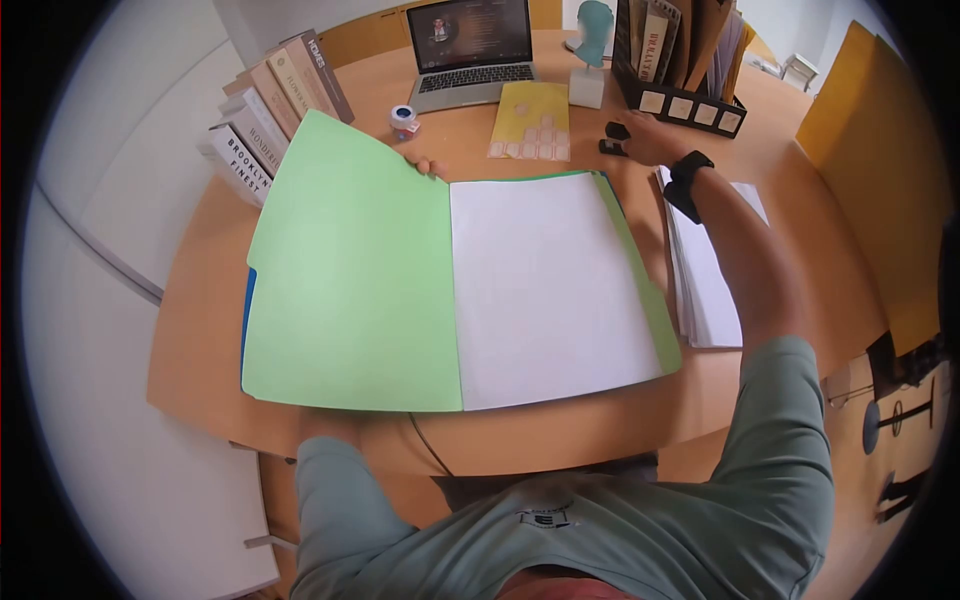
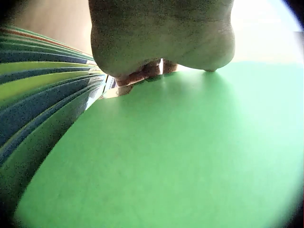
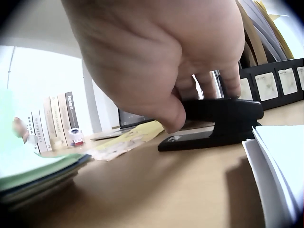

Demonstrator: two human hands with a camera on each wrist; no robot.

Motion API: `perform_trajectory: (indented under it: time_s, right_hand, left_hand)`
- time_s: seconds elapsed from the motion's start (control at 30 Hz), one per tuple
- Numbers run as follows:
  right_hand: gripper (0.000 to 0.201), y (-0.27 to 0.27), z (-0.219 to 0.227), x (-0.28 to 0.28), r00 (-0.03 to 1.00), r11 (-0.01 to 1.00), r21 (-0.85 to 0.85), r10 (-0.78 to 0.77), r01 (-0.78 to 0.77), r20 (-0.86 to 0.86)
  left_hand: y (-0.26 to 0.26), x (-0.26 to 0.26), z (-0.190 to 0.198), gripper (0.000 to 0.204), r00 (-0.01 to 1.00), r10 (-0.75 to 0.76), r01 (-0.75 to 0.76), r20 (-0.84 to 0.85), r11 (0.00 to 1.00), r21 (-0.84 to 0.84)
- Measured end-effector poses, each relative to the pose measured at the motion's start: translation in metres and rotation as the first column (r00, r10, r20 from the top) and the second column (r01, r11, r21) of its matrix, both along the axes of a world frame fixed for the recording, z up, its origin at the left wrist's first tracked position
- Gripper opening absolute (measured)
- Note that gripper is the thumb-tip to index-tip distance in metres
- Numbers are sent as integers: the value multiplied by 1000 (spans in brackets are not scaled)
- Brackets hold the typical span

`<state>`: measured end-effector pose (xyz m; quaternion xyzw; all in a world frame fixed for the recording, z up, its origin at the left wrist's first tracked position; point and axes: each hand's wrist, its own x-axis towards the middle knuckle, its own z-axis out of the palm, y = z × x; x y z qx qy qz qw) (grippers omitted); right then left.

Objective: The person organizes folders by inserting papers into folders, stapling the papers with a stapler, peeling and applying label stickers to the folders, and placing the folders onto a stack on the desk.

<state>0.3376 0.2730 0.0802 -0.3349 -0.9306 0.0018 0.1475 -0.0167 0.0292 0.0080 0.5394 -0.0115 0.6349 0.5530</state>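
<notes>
A light green folder [image 1: 355, 270] lies spread in front of me, its cover raised on the left and a white sheet [image 1: 550, 290] on the right. My left hand [image 2: 164, 35] is behind the cover, its fingertips curled over the top edge in the head view; most of the hand is hidden there. Beyond the folder, at the right, my right hand [image 1: 655, 140] grips a black stapler [image 3: 223, 114] on the table, thumb on one side and fingers on the other. A stack of white papers [image 1: 712, 270] lies beneath the right forearm.
Upright books [image 1: 275, 105] stand at the far left. A laptop [image 1: 472, 55], a yellow sheet [image 1: 530, 110] and a small round container [image 1: 403, 122] sit at the back. Near the right hand are a black file organizer [image 1: 690, 108] and a white-based teal figure [image 1: 588, 85].
</notes>
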Motion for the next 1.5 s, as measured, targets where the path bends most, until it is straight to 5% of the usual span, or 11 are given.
perform_trajectory:
  time_s: [0.17,0.23,0.4,0.43,0.5,0.67,1.0,1.27,1.5]
  right_hand:
    - [29,3,-8,-9,1000,998,60,31,-31,2]
    - [29,-2,-6,-22,981,979,153,155,-136,-118]
    - [36,-67,23,-72,885,895,203,432,-398,-172]
    - [34,-85,30,-81,899,910,105,414,-402,-146]
    - [30,-97,27,-101,863,869,106,493,-483,-108]
    - [33,-121,29,-119,885,884,47,465,-465,11]
    - [31,-129,30,-111,839,840,15,542,-542,-56]
    - [29,-134,21,-113,809,809,3,588,-588,-26]
    - [34,-137,5,-120,800,799,43,600,-600,8]
  left_hand:
    - [8,-7,-8,39,998,-43,45,-39,997,61]
    - [9,-9,-10,39,998,-43,47,-48,996,81]
    - [-8,20,3,39,979,198,-196,47,980,-43]
    - [-10,25,4,40,975,210,-205,69,976,-67]
    - [-9,22,7,40,993,71,-66,96,996,-58]
    - [-4,7,9,39,1000,20,-20,-2,999,-30]
    - [-9,7,10,38,997,69,-70,-26,996,-45]
    - [7,-13,11,39,942,-322,315,-93,946,-79]
    - [-4,-5,13,37,997,-76,73,-20,991,-111]
